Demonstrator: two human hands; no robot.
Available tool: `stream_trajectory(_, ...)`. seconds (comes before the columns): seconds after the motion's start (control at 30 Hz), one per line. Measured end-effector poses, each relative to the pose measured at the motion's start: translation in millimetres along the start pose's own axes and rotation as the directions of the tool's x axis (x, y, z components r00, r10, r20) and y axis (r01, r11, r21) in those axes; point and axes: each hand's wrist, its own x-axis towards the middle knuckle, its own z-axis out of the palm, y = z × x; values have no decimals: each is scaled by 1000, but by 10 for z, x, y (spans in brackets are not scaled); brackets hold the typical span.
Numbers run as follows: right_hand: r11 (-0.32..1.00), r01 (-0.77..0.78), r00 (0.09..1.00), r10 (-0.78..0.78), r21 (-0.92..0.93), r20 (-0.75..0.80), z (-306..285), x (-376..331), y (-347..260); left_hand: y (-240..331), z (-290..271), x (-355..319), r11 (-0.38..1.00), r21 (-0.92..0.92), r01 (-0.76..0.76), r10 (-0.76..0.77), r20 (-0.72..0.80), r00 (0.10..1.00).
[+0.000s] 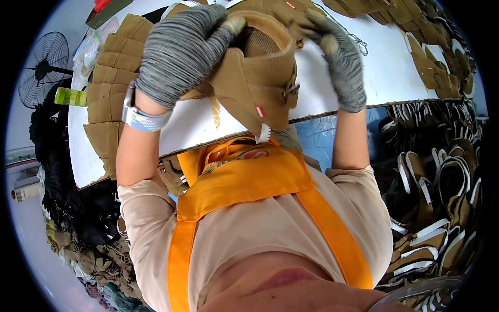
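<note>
My left hand (182,54), in a grey striped knit glove, is closed on the left side of a brown boot upper (254,86), thumb at its open top rim. The upper is held tilted over the table's near edge. It has a mesh-like lining, a small red tag, a strap with a buckle on its right side and a white zipper end hanging at the bottom. My right hand (340,62), gloved alike, is raised to the right of the upper, a gap between them. Its fingers are stretched out and blurred at the tips, with nothing visible held.
Brown uppers (112,78) lie overlapped in a row along the left of the white table (384,67). More brown pieces (431,62) lie at the far right. White-edged pieces (436,192) hang or pile below right. A fan (44,67) and a green container (71,96) are at left.
</note>
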Motion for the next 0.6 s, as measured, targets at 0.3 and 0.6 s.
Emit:
stream_trajectory(0.3,6,-448,817,410,-894,-406,-792,-430,601,-108,-271,320,915,-326,238,-201,143,969)
stream_trajectory(0.6,917,-383,816,276,-116,-508,-253,-309,-181,-306,315,-235,875,-416,248,-342,-166,925)
